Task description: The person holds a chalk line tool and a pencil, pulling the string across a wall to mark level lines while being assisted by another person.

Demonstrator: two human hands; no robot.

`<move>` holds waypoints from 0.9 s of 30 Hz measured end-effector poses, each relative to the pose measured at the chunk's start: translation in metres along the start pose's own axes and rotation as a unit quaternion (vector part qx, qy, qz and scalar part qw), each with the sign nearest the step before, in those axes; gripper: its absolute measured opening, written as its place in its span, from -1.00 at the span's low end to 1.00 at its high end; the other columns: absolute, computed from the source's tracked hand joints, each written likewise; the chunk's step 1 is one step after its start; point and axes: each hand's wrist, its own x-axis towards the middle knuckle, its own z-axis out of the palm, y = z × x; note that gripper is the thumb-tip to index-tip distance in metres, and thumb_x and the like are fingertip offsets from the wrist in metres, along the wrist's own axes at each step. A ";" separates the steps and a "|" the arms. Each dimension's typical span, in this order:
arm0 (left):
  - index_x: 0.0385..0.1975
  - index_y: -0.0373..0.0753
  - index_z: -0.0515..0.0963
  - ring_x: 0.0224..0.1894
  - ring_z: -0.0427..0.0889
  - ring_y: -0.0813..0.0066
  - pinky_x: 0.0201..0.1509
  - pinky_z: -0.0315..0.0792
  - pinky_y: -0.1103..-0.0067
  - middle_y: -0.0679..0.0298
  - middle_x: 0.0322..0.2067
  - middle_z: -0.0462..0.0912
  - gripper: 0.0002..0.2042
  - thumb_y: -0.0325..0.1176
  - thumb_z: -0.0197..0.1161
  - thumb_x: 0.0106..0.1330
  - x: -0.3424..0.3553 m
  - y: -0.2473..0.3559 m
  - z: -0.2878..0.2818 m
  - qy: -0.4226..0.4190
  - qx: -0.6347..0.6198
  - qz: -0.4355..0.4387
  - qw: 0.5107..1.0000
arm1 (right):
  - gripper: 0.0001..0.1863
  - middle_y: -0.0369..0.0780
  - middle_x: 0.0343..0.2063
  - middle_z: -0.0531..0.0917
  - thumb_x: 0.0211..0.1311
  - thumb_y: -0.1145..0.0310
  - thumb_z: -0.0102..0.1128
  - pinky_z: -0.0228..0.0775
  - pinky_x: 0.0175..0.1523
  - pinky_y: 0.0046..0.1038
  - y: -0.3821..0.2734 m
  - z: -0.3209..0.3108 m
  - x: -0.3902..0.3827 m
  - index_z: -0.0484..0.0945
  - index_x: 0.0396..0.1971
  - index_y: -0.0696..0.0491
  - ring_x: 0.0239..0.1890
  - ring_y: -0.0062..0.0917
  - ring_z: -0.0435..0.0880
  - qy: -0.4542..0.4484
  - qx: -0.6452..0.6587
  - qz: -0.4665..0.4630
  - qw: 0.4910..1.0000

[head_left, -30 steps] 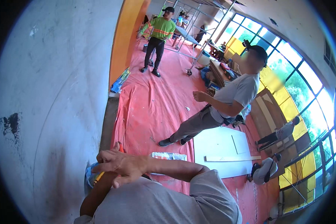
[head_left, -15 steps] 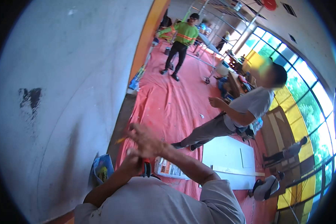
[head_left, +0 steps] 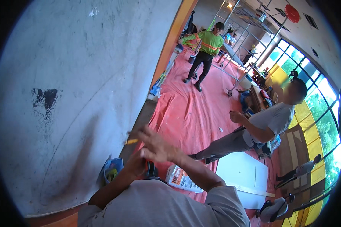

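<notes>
My right hand (head_left: 155, 145) reaches in from the right, its fingers stretched out and partly smeared by motion. Just below it is my left hand (head_left: 135, 163), with its fingers curled in and the two hands overlapping. A rounded red and black tool (head_left: 150, 169) shows at the left hand's palm side; its exact kind is hidden. A short yellow strip (head_left: 132, 141) shows at the right hand's fingers, and I cannot tell which hand it belongs to. The grey-white wall (head_left: 72, 113) is to the left, bearing a dark patch (head_left: 45, 99).
A blue bag (head_left: 113, 168) stands at the wall's foot. Near my right arm are a white printed sack (head_left: 183, 178) and a large white board (head_left: 242, 174) on red floor sheeting (head_left: 185, 113). One person (head_left: 269, 121) stands at right, another in green (head_left: 208, 45) ahead by scaffolding (head_left: 246, 41).
The surroundings have shifted right and slightly down in the picture as the view turned left. Both hands stay close together, and the yellow strip now sits at a flatter angle.
</notes>
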 end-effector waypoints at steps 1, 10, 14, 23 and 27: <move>0.07 -0.25 0.46 0.00 0.63 0.35 0.06 0.51 0.41 0.19 -0.05 0.62 -0.70 -0.40 0.18 0.37 -0.002 0.007 0.003 0.004 0.003 -0.011 1.000 | -0.09 0.04 -0.08 0.43 0.30 -0.39 -0.08 0.34 0.13 -0.11 -0.008 0.001 0.001 0.37 0.32 0.14 0.02 -0.05 0.47 -0.001 0.007 0.000 1.000; 0.15 -0.17 0.46 -0.06 0.60 0.53 0.03 0.52 0.52 0.29 0.00 0.58 -0.67 -0.28 0.17 0.42 0.052 0.027 0.027 0.050 0.098 0.004 0.994 | -0.04 0.00 -0.04 0.44 0.30 -0.48 -0.17 0.32 0.13 -0.13 0.056 -0.039 0.005 0.36 0.36 0.08 0.05 -0.11 0.44 -0.026 -0.092 0.027 0.995; 0.14 -0.13 0.46 -0.12 0.60 0.58 -0.06 0.55 0.56 0.32 -0.07 0.59 -0.68 -0.24 0.14 0.44 0.084 0.025 0.023 0.044 0.139 0.101 0.984 | -0.18 0.05 -0.09 0.44 0.36 -0.31 -0.14 0.26 0.15 -0.10 0.023 -0.050 -0.002 0.43 0.28 0.12 -0.02 -0.06 0.47 -0.103 0.188 -0.052 0.975; 0.13 -0.12 0.46 0.10 0.50 0.47 0.13 0.44 0.46 0.31 0.01 0.50 -0.64 -0.16 0.18 0.40 0.148 0.023 0.052 0.088 0.061 -0.165 0.980 | -0.07 -0.03 -0.19 0.46 0.29 -0.44 -0.14 0.33 0.06 -0.10 0.110 -0.099 -0.022 0.44 0.27 0.14 -0.12 -0.11 0.49 0.054 -0.002 0.069 0.996; 0.04 -0.10 0.48 -0.04 0.55 0.58 -0.02 0.49 0.58 0.29 -0.09 0.52 -0.74 -0.17 0.15 0.46 0.185 0.006 0.073 0.131 0.093 0.383 0.910 | -0.08 0.00 -0.20 0.46 0.30 -0.41 -0.11 0.36 0.03 -0.12 0.127 -0.099 -0.035 0.43 0.26 0.17 -0.11 -0.11 0.49 -0.015 0.103 -0.017 0.994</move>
